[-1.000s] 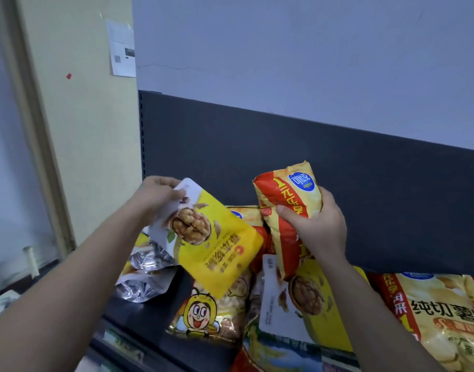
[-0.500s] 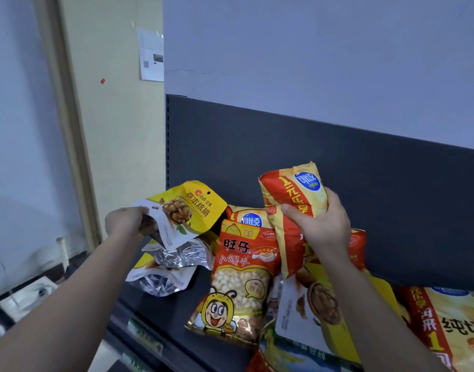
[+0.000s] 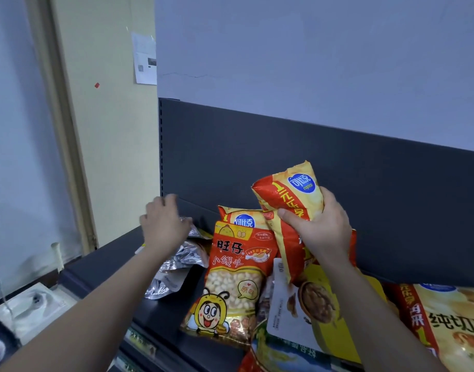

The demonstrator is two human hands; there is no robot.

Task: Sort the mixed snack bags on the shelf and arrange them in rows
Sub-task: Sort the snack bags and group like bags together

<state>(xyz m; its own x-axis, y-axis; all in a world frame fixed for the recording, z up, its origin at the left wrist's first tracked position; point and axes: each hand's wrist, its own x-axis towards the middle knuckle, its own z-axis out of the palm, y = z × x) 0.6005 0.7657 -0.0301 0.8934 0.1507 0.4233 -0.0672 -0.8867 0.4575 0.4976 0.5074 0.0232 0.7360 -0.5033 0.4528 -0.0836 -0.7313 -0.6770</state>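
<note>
Nearest the camera, along the front of the shelf (image 3: 101,267), the bags lie mixed: a red bee-print bag (image 3: 230,285) lies propped on the heap, a walnut pouch (image 3: 311,299) sits partly under it, and a large chip bag (image 3: 450,326) lies to the right. Above them the right hand (image 3: 320,226) is closed round the middle of a small red-and-yellow chip bag (image 3: 289,194), held upright, clear of the pile. A matching bag (image 3: 241,218) stands just behind the bee-print one, so setting the held bag beside it, label forward, would likely start a clean row. Farther back at the left, the left hand (image 3: 163,224) hovers with fingers spread and nothing in it over the silver pouches (image 3: 176,261); squaring those against the back panel (image 3: 284,162) first would help.
</note>
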